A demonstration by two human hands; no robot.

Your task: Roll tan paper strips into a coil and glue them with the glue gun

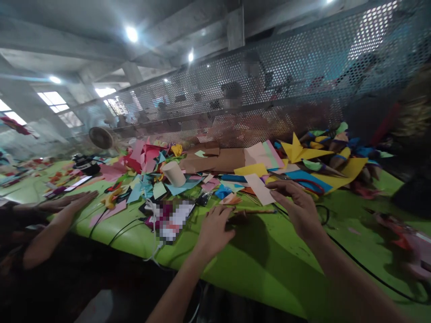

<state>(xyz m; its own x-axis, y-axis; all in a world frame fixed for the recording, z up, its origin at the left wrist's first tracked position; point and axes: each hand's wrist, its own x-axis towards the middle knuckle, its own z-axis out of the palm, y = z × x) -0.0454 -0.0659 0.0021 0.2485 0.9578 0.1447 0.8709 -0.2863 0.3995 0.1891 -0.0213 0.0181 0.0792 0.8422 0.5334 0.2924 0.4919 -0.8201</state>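
A pale pink rectangle of paper point(258, 188) is pinched at its right edge by my right hand point(298, 206), above the green table. Lower and to the left, my left hand point(215, 226) is open, palm down, its fingers stretched toward a small peach paper piece point(230, 198) and a crumpled blue paper piece point(222, 192). I cannot tell whether its fingertips touch the peach piece. A thin brown stick point(259, 211) lies on the table between my hands.
Colored paper scraps, a cream cylinder point(174, 174) and a yellow paper star point(296, 150) crowd the green table point(262, 273). A phone point(175, 222) with a white cable lies left. A black cord point(357, 260) runs right. Another person's arms point(57, 220) rest at left; perforated metal mesh point(202, 107) stands behind.
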